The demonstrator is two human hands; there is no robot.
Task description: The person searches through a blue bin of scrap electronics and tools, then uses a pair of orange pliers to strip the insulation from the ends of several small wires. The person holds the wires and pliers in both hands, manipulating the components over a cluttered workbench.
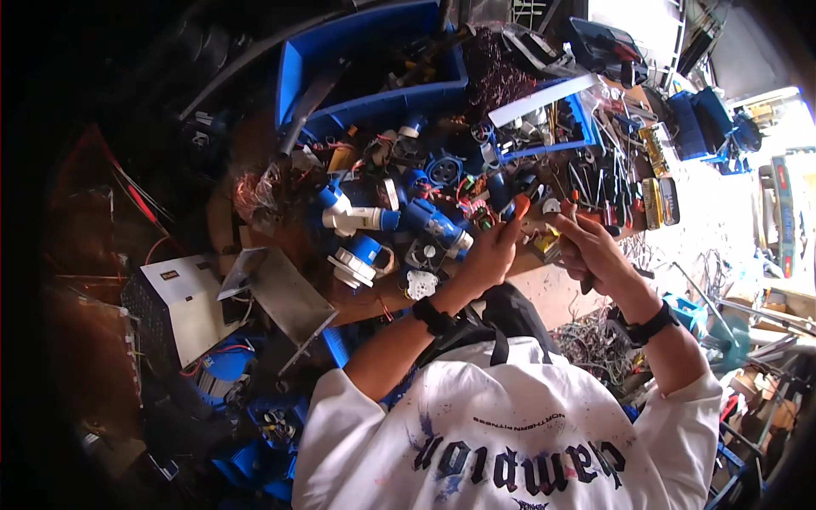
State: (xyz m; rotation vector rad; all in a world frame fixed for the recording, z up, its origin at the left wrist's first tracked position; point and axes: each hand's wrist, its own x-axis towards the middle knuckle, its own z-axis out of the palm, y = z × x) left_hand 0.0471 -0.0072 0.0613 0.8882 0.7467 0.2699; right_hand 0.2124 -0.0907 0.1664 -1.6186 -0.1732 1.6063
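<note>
Blue plastic bin (293, 72), rectangular, set at the far side of the bench (557, 295); dark lengths are held inside. Beside it, reddish wire tangle (493, 72), fine and springy. Shallow blue tray (586, 123), crossed by a flat white strip (544, 100). Ground to the left of the hands is crowded by blue-and-white connectors (361, 219), cylindrical, smooth plastic, and by a white disc (421, 284), pierced. To the right, slim hand tools (595, 183) are packed close, with yellow boxes (652, 202) next to them. Farther left, pale case (189, 297), perforated dark side; bent sheet metal (285, 287), dull grey. Below right, wire heap (599, 340), thin and matted.

Orange handle (520, 206): held in the left hand (491, 257), fingers closed round it, above the bench's near part. Orange-ended tool (575, 199): held in the right hand (595, 255), fingers curled, just beside; its lower part is covered by the fingers and its kind cannot be told.
</note>
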